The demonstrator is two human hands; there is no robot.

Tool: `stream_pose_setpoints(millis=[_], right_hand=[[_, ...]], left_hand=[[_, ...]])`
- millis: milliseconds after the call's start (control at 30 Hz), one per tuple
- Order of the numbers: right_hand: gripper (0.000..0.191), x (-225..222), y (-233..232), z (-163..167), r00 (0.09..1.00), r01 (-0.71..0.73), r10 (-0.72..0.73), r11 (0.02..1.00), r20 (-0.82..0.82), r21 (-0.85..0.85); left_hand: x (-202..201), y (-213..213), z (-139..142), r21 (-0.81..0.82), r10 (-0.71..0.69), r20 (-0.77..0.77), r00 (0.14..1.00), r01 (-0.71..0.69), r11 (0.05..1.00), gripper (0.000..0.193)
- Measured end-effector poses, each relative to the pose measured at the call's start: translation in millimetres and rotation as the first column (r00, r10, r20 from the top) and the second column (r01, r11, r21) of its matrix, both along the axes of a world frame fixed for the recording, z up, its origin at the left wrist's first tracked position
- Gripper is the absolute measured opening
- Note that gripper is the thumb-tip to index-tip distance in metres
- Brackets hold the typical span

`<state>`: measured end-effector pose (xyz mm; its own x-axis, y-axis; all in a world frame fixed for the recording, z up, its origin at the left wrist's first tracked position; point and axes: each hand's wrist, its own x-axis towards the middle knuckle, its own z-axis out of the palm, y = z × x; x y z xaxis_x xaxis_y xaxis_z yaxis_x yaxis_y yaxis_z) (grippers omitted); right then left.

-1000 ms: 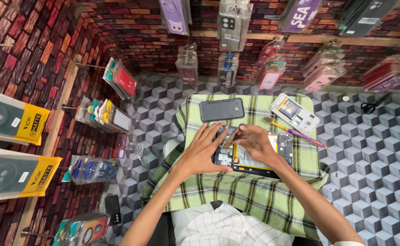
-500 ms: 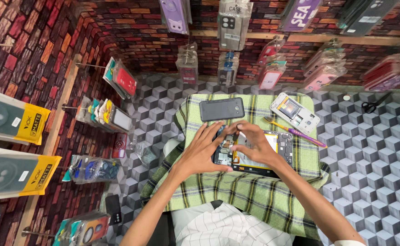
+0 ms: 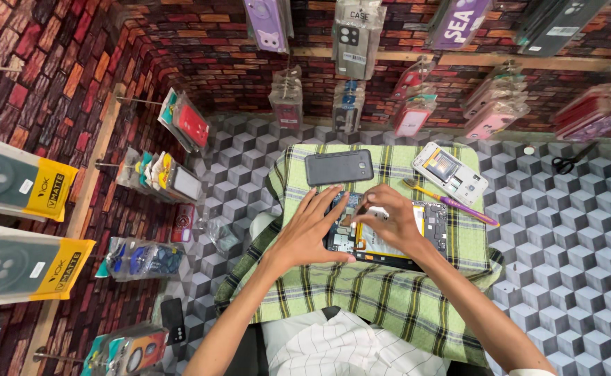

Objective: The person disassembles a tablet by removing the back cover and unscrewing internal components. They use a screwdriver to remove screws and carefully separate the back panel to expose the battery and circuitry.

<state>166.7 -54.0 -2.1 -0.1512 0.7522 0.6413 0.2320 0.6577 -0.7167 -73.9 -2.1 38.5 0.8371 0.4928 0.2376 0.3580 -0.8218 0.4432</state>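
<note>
An opened phone (image 3: 389,240), its back off and its battery and circuit board showing, lies flat on a green checked cloth (image 3: 389,299) spread over a small table, about at the middle of the cloth. The left hand (image 3: 312,233) rests flat on the phone's left end, fingers spread and pressing down, its grip open on nothing. The right hand (image 3: 389,219) sits over the phone's upper middle with thumb and forefinger pinched together at a spot on the board; whether something small is caught in that pinch cannot be told.

Just above the hands on the cloth lies a dark grey back cover (image 3: 338,167), apart from the phone. At the cloth's upper right corner lies a second opened phone with a white frame (image 3: 449,173), tilted. Between it and the first phone lies a purple-handled tool (image 3: 458,203), slanting down to the right.

Around the table the floor (image 3: 570,237) is patterned in grey cubes; black scissors (image 3: 571,160) lie on it at the right. Packaged phone cases (image 3: 351,28) hang on the brick-patterned walls.
</note>
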Motion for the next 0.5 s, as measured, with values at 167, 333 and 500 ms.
stream_pose_setpoints(millis=[167, 333, 500], right_hand=[[0.065, -3.5, -7.4, -1.7, 0.968, -0.128, 0.066, 0.96, -0.243, -0.248], [0.075, -3.4, -3.2, -2.2, 0.978, -0.133, 0.103, 0.978, -0.184, -0.159], [0.069, 0.7, -7.4, -3.7, 0.963, -0.128, 0.049, 0.949, -0.266, -0.289]], left_hand=[[0.3, -0.5, 3.0, -0.03, 0.005, 0.0, 1.0, -0.005, 1.0, 0.128], [0.2, -1.5, 6.2, -0.023, 0.014, 0.023, 1.0, -0.014, 1.0, 0.129], [0.7, -1.1, 6.7, -0.044, 0.008, 0.029, 1.0, -0.007, 0.999, 0.132]])
